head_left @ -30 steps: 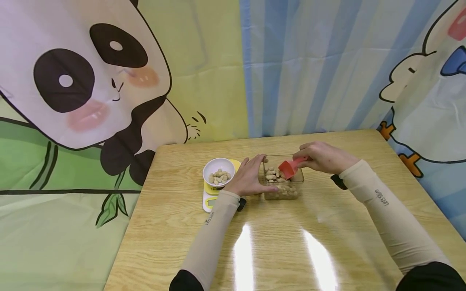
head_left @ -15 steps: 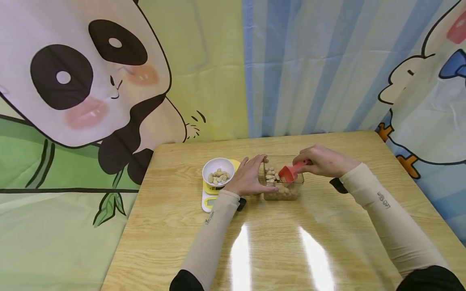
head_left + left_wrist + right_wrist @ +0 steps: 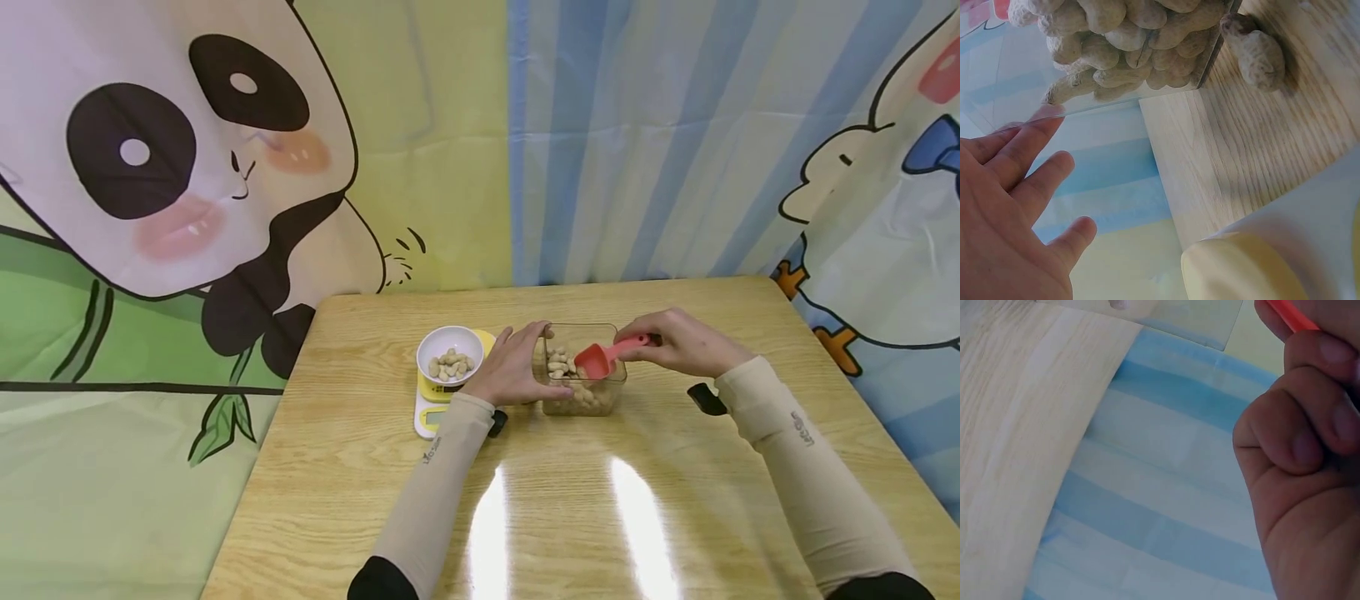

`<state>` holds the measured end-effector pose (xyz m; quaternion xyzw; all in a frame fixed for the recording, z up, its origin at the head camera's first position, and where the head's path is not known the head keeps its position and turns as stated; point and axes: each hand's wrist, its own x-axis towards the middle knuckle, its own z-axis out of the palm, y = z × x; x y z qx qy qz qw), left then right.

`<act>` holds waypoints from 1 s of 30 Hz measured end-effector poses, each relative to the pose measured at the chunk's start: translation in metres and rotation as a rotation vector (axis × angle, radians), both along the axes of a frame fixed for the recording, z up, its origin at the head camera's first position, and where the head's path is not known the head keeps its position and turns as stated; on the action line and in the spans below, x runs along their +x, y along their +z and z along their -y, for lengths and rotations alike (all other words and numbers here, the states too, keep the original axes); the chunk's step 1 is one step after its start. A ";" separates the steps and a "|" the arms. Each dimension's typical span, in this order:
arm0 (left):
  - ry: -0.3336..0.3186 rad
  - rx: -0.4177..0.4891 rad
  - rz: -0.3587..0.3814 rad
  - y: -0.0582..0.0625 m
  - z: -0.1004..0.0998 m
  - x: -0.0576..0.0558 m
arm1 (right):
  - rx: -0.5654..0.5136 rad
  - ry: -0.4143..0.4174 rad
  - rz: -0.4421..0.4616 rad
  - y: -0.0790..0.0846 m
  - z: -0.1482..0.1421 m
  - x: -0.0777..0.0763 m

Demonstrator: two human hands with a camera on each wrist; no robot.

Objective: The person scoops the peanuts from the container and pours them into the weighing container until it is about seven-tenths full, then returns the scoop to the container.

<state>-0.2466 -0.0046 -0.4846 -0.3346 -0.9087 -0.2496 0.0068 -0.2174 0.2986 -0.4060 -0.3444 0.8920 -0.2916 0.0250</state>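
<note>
My right hand (image 3: pixel 684 344) grips the handle of a red scoop (image 3: pixel 594 362) whose cup is down in a clear plastic container (image 3: pixel 619 390) of unshelled peanuts (image 3: pixel 1125 65). In the right wrist view its fingers (image 3: pixel 1285 428) are curled, with a bit of red handle (image 3: pixel 1292 314) at the top. At the container's left side my left hand (image 3: pixel 512 365) is spread wide, thumb against the near side and fingertips at the far left corner. The left wrist view shows those fingers (image 3: pixel 1029 140) nearly straight, tips touching the clear wall.
Left of the left hand, a white bowl (image 3: pixel 425 343) with several peanuts stands on a yellow-and-white kitchen scale (image 3: pixel 422 418). One loose peanut (image 3: pixel 1259 57) lies on the wooden table (image 3: pixel 337 433) beside the container. A printed curtain (image 3: pixel 450 167) hangs behind the table.
My right hand has shifted slightly right and toward me, and the scoop's handle lies flatter, its cup still in the container. The left hand keeps its place.
</note>
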 end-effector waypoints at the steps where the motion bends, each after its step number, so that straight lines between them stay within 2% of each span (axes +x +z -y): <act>1: -0.001 -0.002 0.003 0.000 -0.001 0.000 | 0.008 0.001 -0.008 0.000 0.000 0.001; 4: -0.007 0.001 0.015 0.001 -0.002 0.001 | 0.062 0.020 -0.059 0.002 0.002 0.002; 10: -0.006 0.005 0.024 0.003 -0.003 0.002 | 0.207 0.082 -0.222 0.012 0.010 0.004; 13: -0.006 0.008 0.026 0.003 -0.002 0.002 | 0.238 0.101 -0.258 0.015 0.015 0.004; 21: -0.006 0.017 0.034 0.001 -0.004 0.002 | 0.138 0.166 -0.279 0.012 0.015 0.003; 30: 0.022 0.005 0.040 0.001 -0.001 0.001 | 0.014 0.077 -0.227 -0.001 0.005 0.006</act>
